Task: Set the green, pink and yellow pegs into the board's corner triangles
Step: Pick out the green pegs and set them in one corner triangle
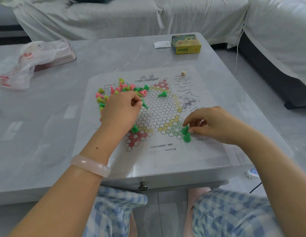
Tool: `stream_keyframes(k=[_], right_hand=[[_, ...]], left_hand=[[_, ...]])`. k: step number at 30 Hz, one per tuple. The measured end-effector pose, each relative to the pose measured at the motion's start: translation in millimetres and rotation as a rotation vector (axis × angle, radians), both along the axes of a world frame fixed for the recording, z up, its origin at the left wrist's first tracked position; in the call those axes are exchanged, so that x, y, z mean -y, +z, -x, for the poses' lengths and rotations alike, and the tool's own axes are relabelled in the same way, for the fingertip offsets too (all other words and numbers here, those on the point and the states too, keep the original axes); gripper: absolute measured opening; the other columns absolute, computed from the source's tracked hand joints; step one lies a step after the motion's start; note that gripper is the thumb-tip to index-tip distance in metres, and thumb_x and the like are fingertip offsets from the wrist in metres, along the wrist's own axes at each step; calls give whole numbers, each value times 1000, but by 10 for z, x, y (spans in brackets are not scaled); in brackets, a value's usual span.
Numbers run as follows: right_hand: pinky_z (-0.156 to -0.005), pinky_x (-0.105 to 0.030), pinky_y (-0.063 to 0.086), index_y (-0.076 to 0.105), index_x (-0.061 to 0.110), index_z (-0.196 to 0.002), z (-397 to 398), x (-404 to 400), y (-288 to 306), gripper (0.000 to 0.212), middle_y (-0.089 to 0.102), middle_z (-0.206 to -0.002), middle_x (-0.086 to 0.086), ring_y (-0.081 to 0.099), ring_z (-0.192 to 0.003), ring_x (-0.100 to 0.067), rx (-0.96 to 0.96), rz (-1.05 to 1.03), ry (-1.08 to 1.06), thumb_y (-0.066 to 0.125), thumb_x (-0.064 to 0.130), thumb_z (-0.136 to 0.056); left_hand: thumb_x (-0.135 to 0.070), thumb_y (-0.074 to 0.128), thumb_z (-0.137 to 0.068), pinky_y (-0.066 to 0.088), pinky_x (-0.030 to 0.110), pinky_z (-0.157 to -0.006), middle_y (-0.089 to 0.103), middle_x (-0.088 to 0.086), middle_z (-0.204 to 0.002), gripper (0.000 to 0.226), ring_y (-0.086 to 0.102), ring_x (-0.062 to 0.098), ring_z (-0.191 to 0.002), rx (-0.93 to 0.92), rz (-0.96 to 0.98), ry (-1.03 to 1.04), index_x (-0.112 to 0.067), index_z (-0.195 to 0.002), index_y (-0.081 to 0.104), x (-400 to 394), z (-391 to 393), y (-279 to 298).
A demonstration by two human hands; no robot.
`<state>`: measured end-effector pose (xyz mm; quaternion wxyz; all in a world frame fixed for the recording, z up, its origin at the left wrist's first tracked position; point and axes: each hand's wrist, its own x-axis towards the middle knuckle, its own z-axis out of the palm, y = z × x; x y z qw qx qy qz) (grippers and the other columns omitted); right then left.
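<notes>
Pinching green peg (185,130), box (186,43) — "45"

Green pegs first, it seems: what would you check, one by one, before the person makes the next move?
1. Right hand has a green peg in its grip over the green corner triangle: ok.
2. That peg sits squarely in a circle: cannot tell, fingers hide its base.
3. Second green peg upright at the triangle's tip: ok.
4. Left hand pinches another green peg ready to pass over: ok.
5. Green peg standing by the pink triangle is in the wrong corner: not ok.
6. Peg pile within reach: ok.
</notes>
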<state>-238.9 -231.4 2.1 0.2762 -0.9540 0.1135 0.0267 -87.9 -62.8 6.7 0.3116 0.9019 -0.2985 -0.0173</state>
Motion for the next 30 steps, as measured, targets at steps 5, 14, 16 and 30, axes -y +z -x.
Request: stream_keyframes(k=[5, 14, 16, 30], right_hand=[[-76, -13, 45, 57, 38, -97, -4, -25, 41, 22, 63, -82, 11, 58, -81, -2, 142, -83, -67, 59, 20, -85], [-71, -18, 49, 68, 24, -88, -144, -224, 149, 12, 63, -77, 14, 58, -77, -6, 469, -131, -76, 68, 17, -78], [-71, -19, 50, 67, 25, -87, -150, -236, 161, 12, 64, -79, 15, 58, -78, -6, 478, -130, -56, 67, 16, -78], [-68, -16, 47, 64, 28, -84, -152, -237, 163, 10, 61, -77, 14, 57, -73, -7, 464, -81, -121, 66, 19, -79]], left_hand=[[-16, 57, -88, 34, 14, -54, 68, -6, -72, 13, 46, -8, -41, -593, 307, -97, -19, -78, 64, 38, 163, 68], [-17, 54, -90, 25, 13, -38, 70, -5, -69, 14, 32, 4, -41, -914, 307, -212, -10, -87, 65, 57, 282, 106], [-17, 53, -90, 23, 14, -38, 70, -5, -68, 14, 32, 3, -39, -995, 330, -226, -9, -86, 63, 56, 283, 106], [-22, 56, -89, 42, 14, -57, 61, -7, -82, 4, 55, 5, -73, -389, 168, -27, -19, -89, 59, -143, 5, 178]])
